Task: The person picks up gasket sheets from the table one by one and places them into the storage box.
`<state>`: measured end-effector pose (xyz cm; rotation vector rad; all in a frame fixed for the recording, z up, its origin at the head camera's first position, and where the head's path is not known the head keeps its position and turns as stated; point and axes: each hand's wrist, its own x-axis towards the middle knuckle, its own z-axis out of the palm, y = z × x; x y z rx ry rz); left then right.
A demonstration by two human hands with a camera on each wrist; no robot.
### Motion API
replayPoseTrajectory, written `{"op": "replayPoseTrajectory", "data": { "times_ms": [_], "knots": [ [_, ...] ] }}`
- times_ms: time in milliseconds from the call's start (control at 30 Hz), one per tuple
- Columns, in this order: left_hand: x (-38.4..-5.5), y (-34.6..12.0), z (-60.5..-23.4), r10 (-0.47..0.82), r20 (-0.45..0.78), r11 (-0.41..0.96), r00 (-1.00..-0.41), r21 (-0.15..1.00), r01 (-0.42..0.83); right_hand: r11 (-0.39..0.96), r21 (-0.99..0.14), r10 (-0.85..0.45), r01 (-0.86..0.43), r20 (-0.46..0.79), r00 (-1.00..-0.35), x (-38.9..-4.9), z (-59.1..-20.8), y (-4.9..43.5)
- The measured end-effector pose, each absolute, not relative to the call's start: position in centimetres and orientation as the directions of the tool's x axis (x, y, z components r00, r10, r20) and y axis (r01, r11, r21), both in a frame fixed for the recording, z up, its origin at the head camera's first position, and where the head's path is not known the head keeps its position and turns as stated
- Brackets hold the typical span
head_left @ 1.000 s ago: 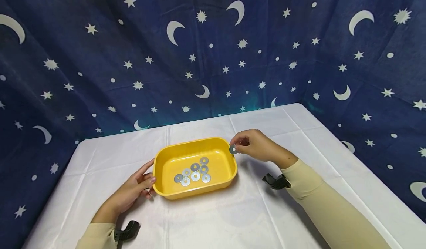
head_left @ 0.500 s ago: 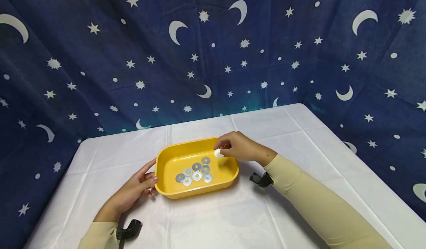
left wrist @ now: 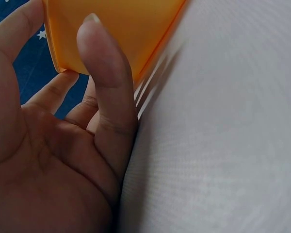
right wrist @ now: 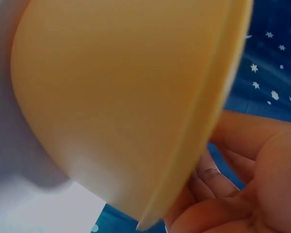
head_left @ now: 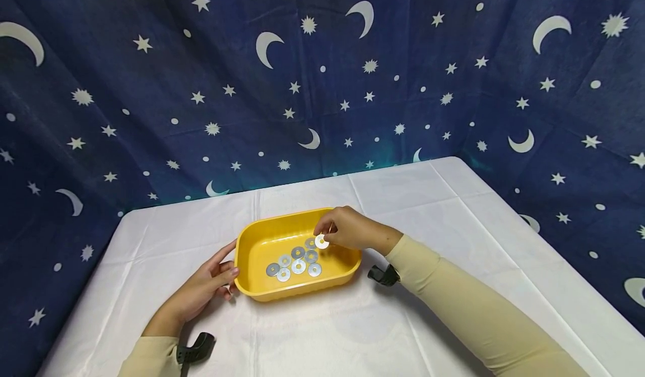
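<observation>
A yellow plastic tray (head_left: 294, 294) stands on the table, with several flat metal washers (head_left: 298, 266) lying flat on its floor. My right hand (head_left: 350, 229) reaches over the tray's right end and pinches one shiny washer (head_left: 322, 241) between thumb and fingers, just above the loose ones. In the right wrist view the tray's outer wall (right wrist: 121, 97) hides the fingertips and the washer. My left hand (head_left: 199, 287) rests against the tray's left end, fingers spread and extended. The left wrist view shows its fingertips touching the tray's wall (left wrist: 136, 34).
A white cloth (head_left: 322, 343) covers the table. Behind and beside it hangs a dark blue curtain (head_left: 227, 69) with moons and stars. Each wrist carries a black camera mount (head_left: 196, 348), and the right one sits close to the tray's right end.
My right hand has carried its washer leftward from beyond the tray's right rim to above the tray's inside, and lowered it toward the others. The left hand has stayed at the tray's left end.
</observation>
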<state>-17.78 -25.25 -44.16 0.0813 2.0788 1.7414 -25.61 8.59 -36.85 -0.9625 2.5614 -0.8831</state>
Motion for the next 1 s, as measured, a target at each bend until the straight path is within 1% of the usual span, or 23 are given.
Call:
{"op": "replayPoseTrajectory", "data": {
  "times_ms": [100, 367, 700, 1000],
  "knots": [
    [-17.8, -25.3, -44.1, 0.297, -0.295, 0.216, -0.908, 0.947, -0.237, 0.599, -0.608, -0.675, -0.521, -0.034, -0.737, -25.6, -37.0, 8.2],
    [-17.8, -25.3, -44.0, 0.306, -0.291, 0.206, -0.906, 0.95, -0.236, 0.636, -0.59, -0.666, -0.497, -0.094, -0.74, -25.8, -37.6, 7.3],
    [-18.0, -25.2, -44.2, 0.327, -0.27, 0.193, -0.905, 0.957, -0.216, 0.648, -0.544, -0.682, -0.534, -0.102, -0.724, -25.9, -38.2, 6.9],
    [-17.9, -25.2, -44.0, 0.32, -0.271, 0.193, -0.908, 0.957, -0.217, 0.715, -0.484, -0.635, -0.505, -0.146, -0.759, -25.9, -38.5, 6.4]
  ]
}}
